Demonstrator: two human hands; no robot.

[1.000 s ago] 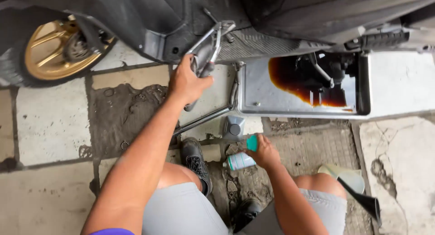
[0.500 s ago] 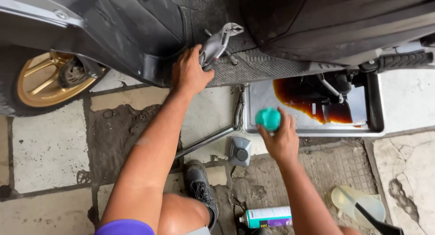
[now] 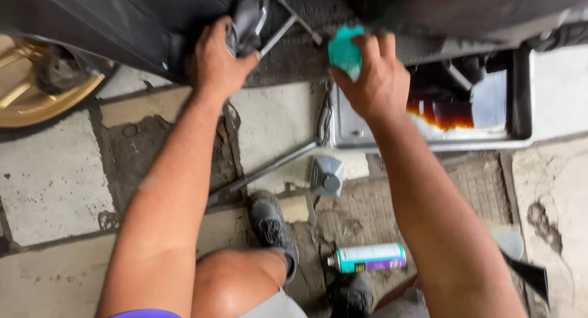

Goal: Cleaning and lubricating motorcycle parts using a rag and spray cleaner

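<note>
Dark oil [image 3: 450, 114] already lies in the pan [image 3: 520, 137]. Left hand [image 3: 219, 62] grips the metal lever [image 3: 248, 21]; right hand [image 3: 373, 79] pinches a teal cap [image 3: 344, 50], not yet fitted.

At the top centre of the frame, the left hand [image 3: 219, 64] grips a grey metal lever [image 3: 248, 21] on the dark underside of a motorcycle [image 3: 122, 24]. Just to its right, the right hand [image 3: 375, 79] holds a teal cap [image 3: 344, 48] up near the machine's underside. Below that hand sits a metal drain pan [image 3: 429, 134] holding dark brown oil [image 3: 447, 114]. A gold wheel [image 3: 30, 91] shows at the left edge. On the cracked paving [image 3: 55, 177] lie a grey funnel-like piece [image 3: 326, 176] at centre and a teal-and-white spray can [image 3: 367, 257] on its side at lower centre, beside a dark shoe [image 3: 272, 229].
</note>
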